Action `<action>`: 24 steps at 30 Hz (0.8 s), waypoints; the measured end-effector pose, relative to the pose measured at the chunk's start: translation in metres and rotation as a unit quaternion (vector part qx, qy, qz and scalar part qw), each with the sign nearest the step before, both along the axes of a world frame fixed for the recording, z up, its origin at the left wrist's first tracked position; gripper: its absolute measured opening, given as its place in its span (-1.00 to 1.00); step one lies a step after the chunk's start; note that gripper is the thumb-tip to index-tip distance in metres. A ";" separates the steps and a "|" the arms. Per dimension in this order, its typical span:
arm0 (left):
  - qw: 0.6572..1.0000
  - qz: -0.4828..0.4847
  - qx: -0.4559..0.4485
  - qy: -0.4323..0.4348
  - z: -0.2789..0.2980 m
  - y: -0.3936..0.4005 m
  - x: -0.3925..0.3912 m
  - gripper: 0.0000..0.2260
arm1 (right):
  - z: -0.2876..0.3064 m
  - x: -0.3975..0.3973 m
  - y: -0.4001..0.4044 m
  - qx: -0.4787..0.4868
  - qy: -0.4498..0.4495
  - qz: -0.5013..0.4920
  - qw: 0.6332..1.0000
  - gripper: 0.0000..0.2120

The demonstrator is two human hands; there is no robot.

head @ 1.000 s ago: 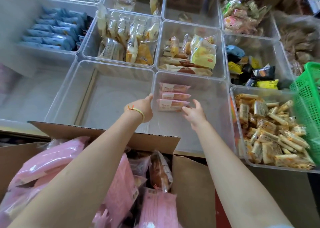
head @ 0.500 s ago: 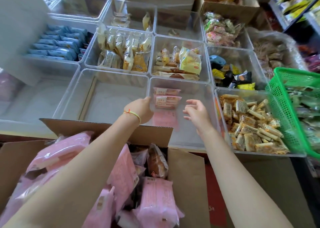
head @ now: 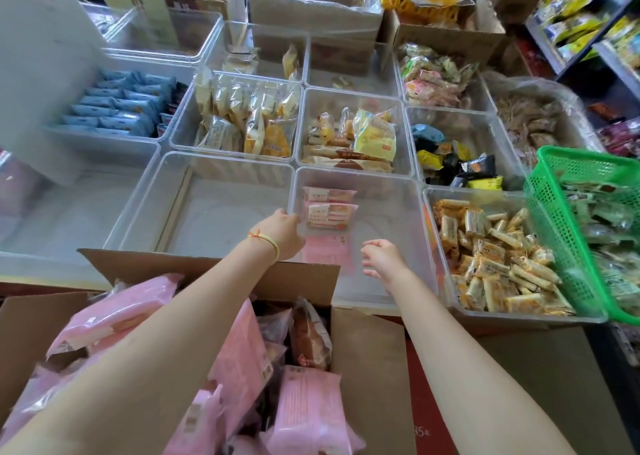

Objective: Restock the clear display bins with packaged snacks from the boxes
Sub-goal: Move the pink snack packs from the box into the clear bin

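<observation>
My left hand (head: 282, 234) grips the near-left wall of the clear bin (head: 408, 191); my right hand (head: 382, 259) hovers loose, holding nothing. Two pink snack packs (head: 329, 208) lie stacked at its far left, long axes running left-right. Bare floor spreads right and nearer me.

Grey shelving (head: 571, 52) far right, stocked; pale wall panel (head: 38, 73) left; bright daylight.
</observation>
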State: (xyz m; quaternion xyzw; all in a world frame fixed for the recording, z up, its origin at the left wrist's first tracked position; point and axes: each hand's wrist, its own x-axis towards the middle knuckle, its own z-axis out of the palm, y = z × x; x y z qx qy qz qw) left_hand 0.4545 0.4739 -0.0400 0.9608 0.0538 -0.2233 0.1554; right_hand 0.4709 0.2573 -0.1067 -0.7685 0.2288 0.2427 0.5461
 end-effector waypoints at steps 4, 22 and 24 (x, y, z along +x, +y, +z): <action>0.999 0.010 0.017 0.026 -0.014 0.000 0.027 -0.50 | -0.020 0.028 0.004 -0.006 0.046 0.012 0.999 -0.80; 0.997 0.012 0.070 0.022 -0.041 -0.006 0.038 -0.36 | -0.064 0.053 0.037 0.095 0.158 -0.030 0.982 -0.76; 0.998 0.015 0.062 0.018 -0.041 -0.005 0.038 -0.37 | -0.061 0.057 0.037 0.122 0.147 -0.069 0.979 -0.71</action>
